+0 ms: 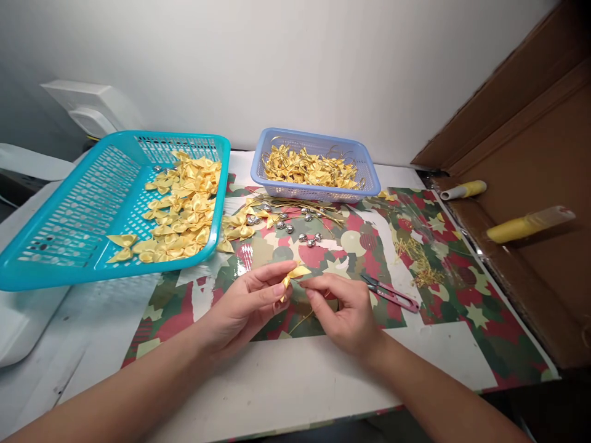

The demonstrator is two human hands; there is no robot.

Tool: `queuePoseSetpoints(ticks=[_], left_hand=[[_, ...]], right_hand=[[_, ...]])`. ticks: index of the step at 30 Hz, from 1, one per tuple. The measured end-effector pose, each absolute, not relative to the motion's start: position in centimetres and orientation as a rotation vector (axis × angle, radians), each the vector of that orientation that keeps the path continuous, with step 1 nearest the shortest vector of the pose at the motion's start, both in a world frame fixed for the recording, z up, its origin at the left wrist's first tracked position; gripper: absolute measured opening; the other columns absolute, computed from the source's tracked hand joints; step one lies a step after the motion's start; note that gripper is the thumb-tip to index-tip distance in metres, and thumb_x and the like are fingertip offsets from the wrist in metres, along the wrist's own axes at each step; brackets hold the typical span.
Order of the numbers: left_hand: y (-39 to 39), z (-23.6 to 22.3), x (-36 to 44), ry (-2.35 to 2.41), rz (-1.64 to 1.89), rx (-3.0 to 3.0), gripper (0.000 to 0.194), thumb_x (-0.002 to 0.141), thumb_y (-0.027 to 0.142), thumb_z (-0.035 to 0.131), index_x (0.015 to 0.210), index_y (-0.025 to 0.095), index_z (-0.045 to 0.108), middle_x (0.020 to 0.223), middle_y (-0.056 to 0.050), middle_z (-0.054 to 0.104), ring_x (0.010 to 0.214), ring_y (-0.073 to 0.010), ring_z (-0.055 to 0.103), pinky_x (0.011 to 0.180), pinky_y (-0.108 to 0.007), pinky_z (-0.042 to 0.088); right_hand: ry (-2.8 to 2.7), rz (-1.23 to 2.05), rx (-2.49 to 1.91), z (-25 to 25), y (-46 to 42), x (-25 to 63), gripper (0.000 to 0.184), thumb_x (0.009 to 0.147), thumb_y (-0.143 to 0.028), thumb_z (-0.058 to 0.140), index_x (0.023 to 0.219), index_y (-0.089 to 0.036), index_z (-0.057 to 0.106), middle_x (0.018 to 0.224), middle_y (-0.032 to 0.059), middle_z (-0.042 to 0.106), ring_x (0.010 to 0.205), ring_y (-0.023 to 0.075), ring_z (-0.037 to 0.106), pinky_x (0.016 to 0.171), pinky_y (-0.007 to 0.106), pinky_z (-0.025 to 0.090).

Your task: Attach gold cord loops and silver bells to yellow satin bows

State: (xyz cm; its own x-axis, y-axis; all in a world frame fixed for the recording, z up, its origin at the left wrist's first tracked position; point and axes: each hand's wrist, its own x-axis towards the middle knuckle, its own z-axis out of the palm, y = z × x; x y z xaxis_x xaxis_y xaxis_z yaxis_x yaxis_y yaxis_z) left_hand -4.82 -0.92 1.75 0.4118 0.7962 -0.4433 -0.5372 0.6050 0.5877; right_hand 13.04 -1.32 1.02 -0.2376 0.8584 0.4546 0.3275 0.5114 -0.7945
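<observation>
My left hand (252,301) and my right hand (344,311) meet over the patterned sheet (443,314), fingers pinched together on one small yellow ribbon bow (295,272). A thin gold wire (302,321) hangs below the bow between the hands. Small silver bells (307,239) and loose bows (237,229) lie just beyond my fingers. Pink-handled snips (392,295) lie to the right of my right hand.
A tilted teal basket (78,203) holds several yellow bows at the left. A lilac basket (364,169) of bows with gold loops stands at the back. Gold wire bits (418,258) lie at right, and two yellow-tipped tubes (529,224) rest on a brown cardboard box.
</observation>
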Motion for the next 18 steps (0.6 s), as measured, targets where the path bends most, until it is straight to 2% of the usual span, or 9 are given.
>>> queuePoseSetpoints(ticks=[18], left_hand=[[-0.96,1.96,-4.86,0.752,0.854,0.385,0.033,0.060,0.022,0.088,0.092,0.022,0.078,0.067,0.002,0.065,0.062,-0.0050,0.055,0.064,-0.013,0.048]], right_hand=[[-1.807,0.680,-1.002,1.04,-1.32,13.09,0.017,0.083,-0.010,0.053,0.082,-0.018,0.069,0.061,-0.0005,0.066,0.052,0.0100,0.055,0.051,0.022,0.045]])
